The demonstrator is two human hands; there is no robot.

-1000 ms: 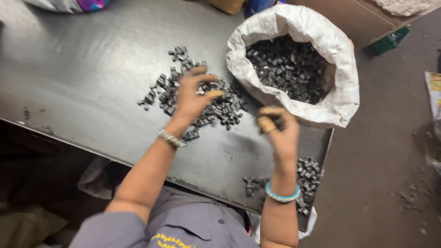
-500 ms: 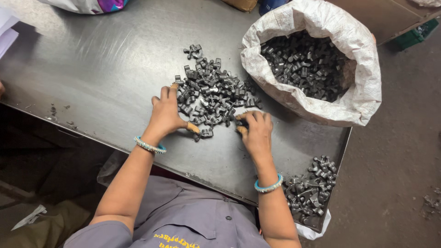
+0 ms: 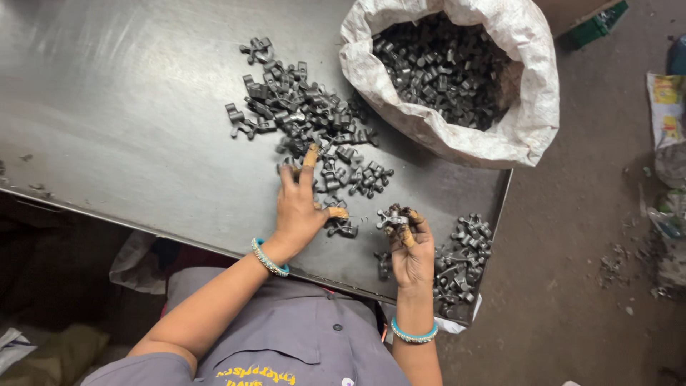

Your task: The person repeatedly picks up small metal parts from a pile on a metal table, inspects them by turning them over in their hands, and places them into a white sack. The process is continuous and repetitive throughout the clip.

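Since half a second back, both hands have pulled off the heap a bit: the left hand [image 3: 300, 207] now lies flat at the lower edge of the pile [image 3: 307, 121], fingers spread and straight, one fingertip wrapped in tan tape, nothing gripped as far as I can see. The right hand [image 3: 409, 246] has lifted toward the lower middle of the frame and is pinched shut on a small dark part [image 3: 391, 218], turned up as if for a look. So the hands are apart, one resting, one holding. Pile sits centre-top on the steel table [image 3: 121, 121], the white sack [image 3: 500, 129] full of the same parts is upper right, and a smaller batch [image 3: 461, 261] lies by the table's lower right edge on what looks like a white bag. Honestly, for doing this well I'd say hold the piece by its edges so the whole shape shows, roll it once between the fingertips rather than regripping, and keep the left hand parked on the heap with the next piece already teased loose. Also keep the batch side well away from the main pile so nothing slides back and gets mixed.
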